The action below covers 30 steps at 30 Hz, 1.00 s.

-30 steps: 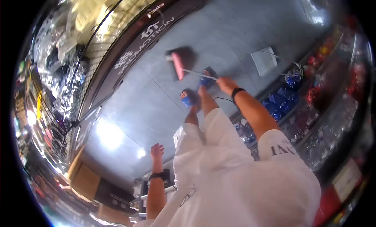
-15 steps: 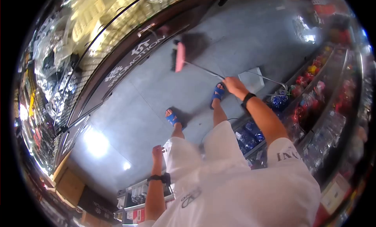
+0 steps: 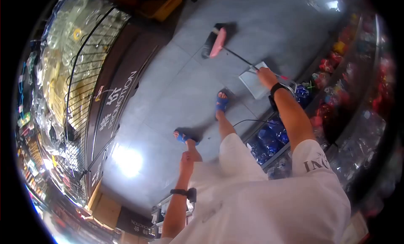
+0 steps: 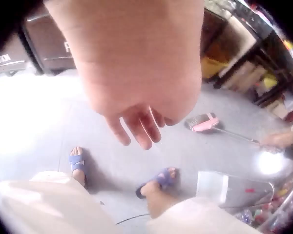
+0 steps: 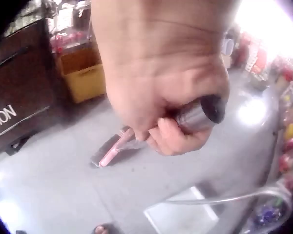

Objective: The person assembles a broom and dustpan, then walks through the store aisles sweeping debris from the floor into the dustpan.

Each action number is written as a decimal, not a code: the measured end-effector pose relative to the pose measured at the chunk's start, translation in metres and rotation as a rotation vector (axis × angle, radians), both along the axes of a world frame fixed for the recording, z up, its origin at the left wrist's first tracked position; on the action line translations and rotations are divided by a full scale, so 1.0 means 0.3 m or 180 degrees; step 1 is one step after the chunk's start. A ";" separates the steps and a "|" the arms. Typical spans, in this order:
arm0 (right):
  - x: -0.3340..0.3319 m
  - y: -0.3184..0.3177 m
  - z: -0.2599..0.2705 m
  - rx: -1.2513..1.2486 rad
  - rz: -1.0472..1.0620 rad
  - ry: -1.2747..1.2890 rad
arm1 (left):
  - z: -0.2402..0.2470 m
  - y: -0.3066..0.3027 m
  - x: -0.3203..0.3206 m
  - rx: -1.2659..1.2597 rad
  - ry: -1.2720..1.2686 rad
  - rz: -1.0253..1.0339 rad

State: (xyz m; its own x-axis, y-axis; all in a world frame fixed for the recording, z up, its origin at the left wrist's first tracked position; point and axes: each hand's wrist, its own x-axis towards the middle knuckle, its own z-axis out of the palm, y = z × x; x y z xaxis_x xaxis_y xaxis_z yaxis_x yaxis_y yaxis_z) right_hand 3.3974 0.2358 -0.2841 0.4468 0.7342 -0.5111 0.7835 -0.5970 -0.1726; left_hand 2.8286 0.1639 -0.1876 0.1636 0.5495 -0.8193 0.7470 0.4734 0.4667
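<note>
My right hand (image 3: 267,78) grips the handle of a broom (image 3: 218,42) with a pink head and dark bristles. In the right wrist view the fingers are curled round the handle, whose dark round end (image 5: 212,109) sticks out of the fist. The broom head is at the floor, ahead of the feet. A white dustpan (image 3: 251,85) with a bent metal handle lies on the floor near the right hand, below the broom handle in the head view. My left hand (image 4: 141,83) hangs by the left leg, its fingers loosely bent, holding nothing.
A dark display base (image 3: 120,96) marked PROMOTION, with a wire basket above, runs along the left. Shelves of wrapped goods (image 3: 269,136) line the right. A yellow crate (image 5: 83,80) stands ahead. Blue sandals (image 3: 221,101) are on the grey floor (image 3: 160,84), near a thin black cable.
The broom head has moved away from the display base, and the right hand has shifted toward the dustpan with the handle. The feet have stepped and the head view has turned.
</note>
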 end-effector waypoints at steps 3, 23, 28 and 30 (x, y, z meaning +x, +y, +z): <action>0.143 -0.012 0.102 0.0164 -0.0121 0.0344 | 0.032 0.026 0.200 -0.0213 0.0100 -0.0093; 0.098 0.143 0.175 -0.0620 0.1925 -0.0105 | 0.114 0.212 0.249 -0.0252 -0.0227 0.0841; 0.385 0.294 0.286 -0.0385 0.1452 -0.0701 | 0.068 0.246 0.249 -0.0240 -0.0284 0.0856; 0.415 0.370 0.352 -0.0626 0.1341 -0.0834 | 0.033 0.264 0.227 -0.0218 -0.0290 0.0873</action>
State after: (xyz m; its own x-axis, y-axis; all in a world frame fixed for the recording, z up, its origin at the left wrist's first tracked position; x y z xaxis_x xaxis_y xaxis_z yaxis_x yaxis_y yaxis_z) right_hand 3.5220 0.3468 -0.1784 0.2652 0.7791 -0.5681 0.9641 -0.2228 0.1446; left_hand 2.8968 0.2431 -0.1777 0.0910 0.5273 -0.8448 0.5434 0.6846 0.4859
